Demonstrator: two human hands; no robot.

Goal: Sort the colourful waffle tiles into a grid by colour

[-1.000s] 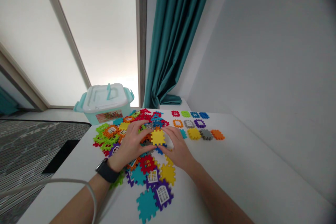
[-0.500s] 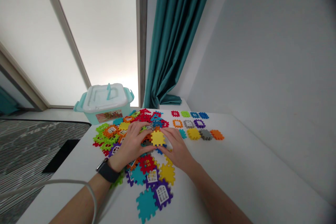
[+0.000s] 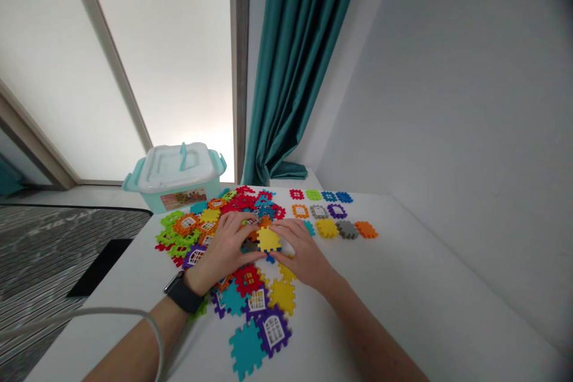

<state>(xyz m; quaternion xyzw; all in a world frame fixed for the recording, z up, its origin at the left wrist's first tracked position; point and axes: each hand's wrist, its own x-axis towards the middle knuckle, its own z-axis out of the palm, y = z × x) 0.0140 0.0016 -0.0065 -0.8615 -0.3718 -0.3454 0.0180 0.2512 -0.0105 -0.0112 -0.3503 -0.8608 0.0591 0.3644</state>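
Note:
Between my two hands is a yellow square interlocking tile point(image 3: 268, 239) with notched edges, raised over the pile. My left hand point(image 3: 233, 243), with a dark watch on its wrist, pinches the tile's left side between thumb and fingers. My right hand point(image 3: 301, 249) grips its right side the same way. Under and around the hands spreads a mixed pile of tiles, among them a red window tile point(image 3: 248, 279), a yellow tile point(image 3: 282, 296), a purple window tile point(image 3: 274, 330) and a large teal tile point(image 3: 248, 350). Part of the pile is hidden by my hands.
Right of the pile, tiles lie in rows, with a yellow stack point(image 3: 327, 228), a grey stack point(image 3: 347, 229) and an orange one point(image 3: 366, 230) nearest. A lidded teal box point(image 3: 183, 185) stands at the back left. A pale cable point(image 3: 111, 310) crosses my left forearm.
The whole view has shifted very slightly. Both hands keep their hold on the yellow tile, almost unmoved over the pile.

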